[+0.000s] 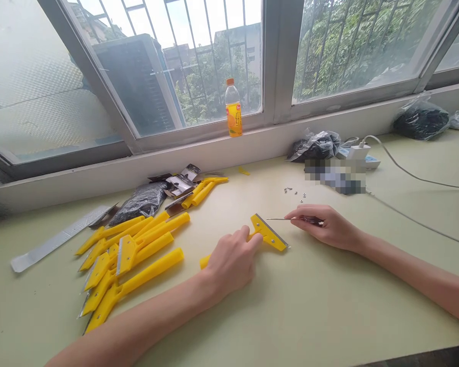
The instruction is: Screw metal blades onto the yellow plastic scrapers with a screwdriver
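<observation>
My left hand (233, 257) is wrapped round the handle of a yellow scraper (268, 233) on the table. Two screws show on the scraper's head, and a metal blade runs along its far right edge. In my right hand (325, 227) is a screwdriver (278, 219), its thin shaft pointing left, close to the blade edge but apart from the screws. My fingers hide most of its handle. Several small screws (295, 193) lie scattered beyond my right hand. To the left, a pile of yellow scrapers (153, 267) lies with handles toward the right.
Behind the pile are a black plastic bag (141, 204), blade packets (181, 182) and yellow handles (204, 191). A clear plastic strip (57, 239) lies far left. An orange drink bottle (234, 112) stands on the sill. Cables (416, 176) and a charger (357, 152) lie back right.
</observation>
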Tool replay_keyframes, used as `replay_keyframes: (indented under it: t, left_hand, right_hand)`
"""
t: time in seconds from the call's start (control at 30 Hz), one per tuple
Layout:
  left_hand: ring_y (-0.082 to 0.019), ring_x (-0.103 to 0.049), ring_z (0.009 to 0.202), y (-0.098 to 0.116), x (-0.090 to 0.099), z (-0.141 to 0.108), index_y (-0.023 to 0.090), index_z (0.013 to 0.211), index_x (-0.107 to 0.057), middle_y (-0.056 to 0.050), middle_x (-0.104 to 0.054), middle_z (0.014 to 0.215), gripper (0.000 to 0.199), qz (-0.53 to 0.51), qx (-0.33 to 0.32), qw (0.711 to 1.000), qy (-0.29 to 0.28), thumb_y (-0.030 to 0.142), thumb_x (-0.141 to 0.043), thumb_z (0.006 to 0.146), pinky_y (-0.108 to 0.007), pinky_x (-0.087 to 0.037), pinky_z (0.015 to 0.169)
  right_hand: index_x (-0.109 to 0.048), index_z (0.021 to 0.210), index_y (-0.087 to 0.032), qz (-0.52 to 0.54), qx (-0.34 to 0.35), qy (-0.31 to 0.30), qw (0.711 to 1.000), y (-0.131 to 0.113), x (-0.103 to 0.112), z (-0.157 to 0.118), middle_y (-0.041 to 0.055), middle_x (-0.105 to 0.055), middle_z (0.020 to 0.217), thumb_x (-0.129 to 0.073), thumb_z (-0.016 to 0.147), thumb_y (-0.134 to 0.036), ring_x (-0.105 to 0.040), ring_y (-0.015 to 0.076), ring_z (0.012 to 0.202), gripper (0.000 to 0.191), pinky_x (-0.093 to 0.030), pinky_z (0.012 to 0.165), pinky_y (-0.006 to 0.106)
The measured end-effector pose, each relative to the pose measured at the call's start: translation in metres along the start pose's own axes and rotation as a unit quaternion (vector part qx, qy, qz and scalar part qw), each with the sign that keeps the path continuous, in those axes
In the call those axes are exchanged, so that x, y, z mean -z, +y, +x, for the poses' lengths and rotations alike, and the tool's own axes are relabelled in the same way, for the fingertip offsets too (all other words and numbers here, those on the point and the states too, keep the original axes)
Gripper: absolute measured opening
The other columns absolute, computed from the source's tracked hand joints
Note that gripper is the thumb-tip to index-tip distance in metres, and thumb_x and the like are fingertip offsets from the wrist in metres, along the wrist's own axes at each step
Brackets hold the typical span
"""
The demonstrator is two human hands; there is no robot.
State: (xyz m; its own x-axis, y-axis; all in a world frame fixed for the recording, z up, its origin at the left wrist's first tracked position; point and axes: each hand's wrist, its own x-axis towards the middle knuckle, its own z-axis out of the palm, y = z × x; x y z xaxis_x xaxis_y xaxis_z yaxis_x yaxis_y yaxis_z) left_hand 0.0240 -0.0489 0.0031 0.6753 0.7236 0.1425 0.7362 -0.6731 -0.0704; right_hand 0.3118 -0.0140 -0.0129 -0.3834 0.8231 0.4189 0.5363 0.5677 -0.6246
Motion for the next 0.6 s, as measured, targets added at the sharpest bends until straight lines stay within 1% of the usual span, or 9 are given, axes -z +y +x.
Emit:
replay_keyframes:
  t: [0.17,0.3,0.47,0.6]
  left_hand:
    - [-0.016,-0.048,0.061,0.0003,-0.0010,0.0001,0.020,0.097,-0.050,-0.004,-0.052,0.090,0.014,0.005,-0.002,1.000,0.004,0.011,-0.047,0.087,-0.032,-0.042,0.059]
    - [-0.016,-0.048,0.062,0.0001,-0.0010,0.0001,0.020,0.096,-0.050,-0.004,-0.052,0.091,0.012,0.010,-0.004,1.000,0.005,0.012,-0.047,0.088,-0.031,-0.042,0.060]
    - [-0.016,-0.048,0.062,0.0002,-0.0003,0.0004,0.020,0.097,-0.050,-0.004,-0.053,0.091,0.012,0.012,-0.007,1.000,0.001,0.012,-0.047,0.089,-0.031,-0.042,0.060]
    - [-0.017,-0.048,0.063,0.0005,0.0002,0.0005,0.020,0.097,-0.050,-0.004,-0.052,0.090,0.013,0.013,-0.008,1.000,0.000,0.011,-0.046,0.088,-0.031,-0.042,0.060]
  right_hand:
    - [-0.078,0.112,-0.023,-0.003,0.029,-0.016,0.999,-0.0009,-0.0034,-0.0023,0.0040,-0.063,0.076,-0.055,0.100,-0.036,-0.045,0.0130,0.059,0.029,-0.036,0.055,0.029]
    - [-0.077,0.119,-0.027,-0.029,0.050,-0.030,0.998,0.0014,-0.0059,-0.0022,0.0027,-0.058,0.073,-0.055,0.101,-0.036,-0.045,0.0134,0.061,0.030,-0.035,0.056,0.029]
    - [-0.076,0.123,-0.027,-0.079,0.073,-0.031,0.994,0.0029,-0.0084,-0.0035,0.0014,-0.057,0.071,-0.051,0.102,-0.033,-0.045,0.0122,0.058,0.033,-0.035,0.056,0.028]
    - [-0.074,0.127,-0.026,-0.119,0.091,-0.046,0.988,0.0016,-0.0091,-0.0051,0.0004,-0.059,0.067,-0.048,0.102,-0.028,-0.047,0.0120,0.056,0.036,-0.038,0.056,0.026]
